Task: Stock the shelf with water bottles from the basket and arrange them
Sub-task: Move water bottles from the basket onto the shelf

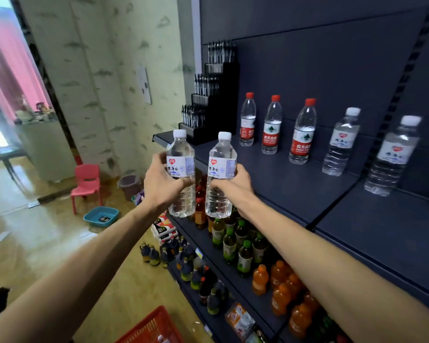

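held white-cap bottles: 2, one in left hand (162, 185), one in right hand (233, 185)
red-cap bottles (272, 125): 3, on shelf (295, 189) right of the grips
white-cap bottles on shelf (341, 142): 2, farther right
red basket (154, 328): 1, below the grips
pink chair (87, 183): 1, left

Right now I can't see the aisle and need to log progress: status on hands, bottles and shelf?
Left hand and right hand each grip a white-capped bottle, upright, short of the top shelf. Five bottles already standing. Open shelf ahead.

Red basket (154, 328) — cut off at the bottom edge — contents unreadable.
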